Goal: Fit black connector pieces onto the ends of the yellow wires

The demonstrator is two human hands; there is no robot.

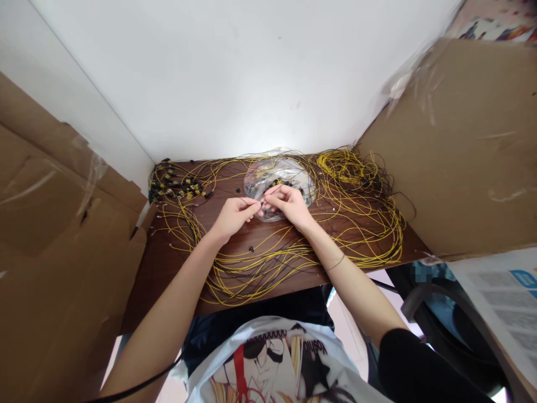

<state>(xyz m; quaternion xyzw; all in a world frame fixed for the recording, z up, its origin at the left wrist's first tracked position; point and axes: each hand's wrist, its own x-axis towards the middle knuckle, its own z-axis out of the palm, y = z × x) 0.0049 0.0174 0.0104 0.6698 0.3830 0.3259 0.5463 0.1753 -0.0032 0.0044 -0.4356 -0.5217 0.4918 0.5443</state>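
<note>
Behind the worktop: a plain white wall (251, 73), the largest surface in view.
Sides: a left cardboard panel (54, 252) and a right cardboard panel (474, 151), both brown, with clear tape stuck on them, standing at either end of the worktop.
Worktop: dark brown worktop (151, 282), running crosswise between the panels.
Wires: long yellow and black wires (251, 266) spread over much of the worktop, sweeping in a wide curve along its near side; toward the far right they gather into a loose coil (342, 165).
Clothing: a pale printed garment (268, 364) at the bottom, with a black sleeve (419, 364) on the right arm.
Bag: a clear plastic bag (268, 168) near the far middle, dark pieces showing through it, just beyond and partly behind the hands.
Bundle: a heap of black and yellow pieces (184, 187) at the far left, with wires leading away from it.
Left hand: left hand (235, 215), thumb and forefinger pinched together on a thin dark wire (263, 204).
Right hand: right hand (293, 207), thumb and fingers closed on the same wire, its tips just beside the left ones; the wire is held in front of the bag, and its end is too small to make out.
Loose bits: a small black piece (251, 249) on the worktop, nearer the body than the hands, and a black speck (238, 190) left of the bag.
</note>
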